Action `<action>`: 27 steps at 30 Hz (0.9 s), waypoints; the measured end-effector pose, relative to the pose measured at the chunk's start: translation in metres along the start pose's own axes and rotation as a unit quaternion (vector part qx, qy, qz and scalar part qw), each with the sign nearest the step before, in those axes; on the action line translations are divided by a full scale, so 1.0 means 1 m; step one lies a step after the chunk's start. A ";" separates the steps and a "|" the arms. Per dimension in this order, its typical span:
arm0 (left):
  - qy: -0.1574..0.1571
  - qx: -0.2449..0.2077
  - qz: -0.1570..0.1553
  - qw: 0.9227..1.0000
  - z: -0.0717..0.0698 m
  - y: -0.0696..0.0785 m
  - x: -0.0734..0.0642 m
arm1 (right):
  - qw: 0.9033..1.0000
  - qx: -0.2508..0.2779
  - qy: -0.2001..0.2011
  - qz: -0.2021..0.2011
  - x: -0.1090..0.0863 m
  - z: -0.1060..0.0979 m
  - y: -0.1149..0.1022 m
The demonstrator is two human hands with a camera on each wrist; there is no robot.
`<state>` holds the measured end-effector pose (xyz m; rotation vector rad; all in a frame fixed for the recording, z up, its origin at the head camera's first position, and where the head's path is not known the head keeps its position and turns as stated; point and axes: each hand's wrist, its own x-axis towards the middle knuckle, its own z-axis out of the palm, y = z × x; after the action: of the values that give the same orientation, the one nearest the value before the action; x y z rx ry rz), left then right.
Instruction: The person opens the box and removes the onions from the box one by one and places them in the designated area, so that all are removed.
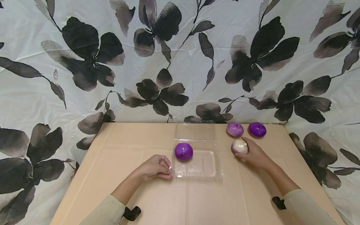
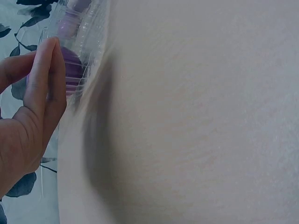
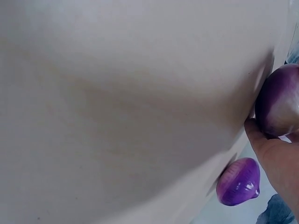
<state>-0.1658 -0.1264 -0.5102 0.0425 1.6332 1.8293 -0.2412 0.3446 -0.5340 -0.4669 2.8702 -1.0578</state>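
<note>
A clear plastic clamshell container (image 1: 204, 161) lies with its lid (image 1: 195, 131) folded back, away from me. One shiny purple onion (image 1: 183, 152) sits in the left part of its base. With fingertips and thumb together, my left hand (image 1: 157, 167) pinches the container's near left edge. My right hand (image 1: 254, 153) holds a pale onion (image 1: 239, 147) to the right of the container; in the right wrist view this onion (image 3: 280, 102) shows purple on one side. Whether it touches the table is unclear. Just behind it are a light purple onion (image 1: 235, 129) and a dark purple onion (image 1: 257, 129).
The tan table (image 1: 126, 140) ends at the back against a hanging white cloth (image 1: 197, 78) printed with dark flowers. The two onions behind my right hand stand close to that back edge. Each wrist carries a small black camera (image 1: 131, 213).
</note>
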 end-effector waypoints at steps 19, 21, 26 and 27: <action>0.010 -0.005 -0.009 1.000 0.002 0.007 0.003 | 1.000 -0.029 0.001 0.002 0.008 -0.036 -0.023; 0.010 -0.006 -0.010 1.000 0.002 0.007 0.003 | 0.999 -0.033 0.012 -0.015 0.009 -0.039 -0.029; 0.012 -0.006 -0.012 1.000 0.001 0.007 0.004 | 0.998 -0.032 0.019 -0.045 0.013 -0.042 -0.048; 0.012 -0.006 -0.013 1.000 0.001 0.007 0.004 | 0.998 -0.028 0.016 -0.047 0.015 -0.041 -0.052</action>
<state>-0.1716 -0.1231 -0.5059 -0.0059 1.6314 1.8280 -0.2475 0.3285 -0.4681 -0.5979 2.9386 -1.0094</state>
